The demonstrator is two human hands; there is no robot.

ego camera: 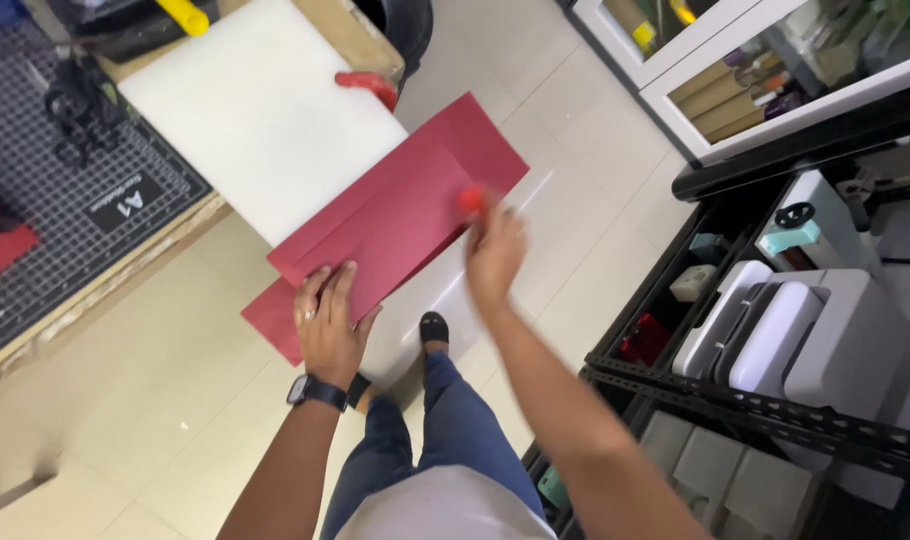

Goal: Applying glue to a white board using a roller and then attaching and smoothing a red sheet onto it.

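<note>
Two dark red paper sheets [395,215] lie stacked, hanging off the edge of a white board [260,115]. The left hand [327,325] presses flat on them, fingers together. The right hand [495,250], blurred, pinches a small red tool [472,199]. A red clamp [367,86] sits behind; black shelves [755,405] stand right.

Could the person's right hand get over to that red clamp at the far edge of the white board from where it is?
Probably yes. The right hand rests at the red sheets' edge, and only flat sheet and bare white board lie between it and the red clamp; nothing upright blocks the way.
</note>
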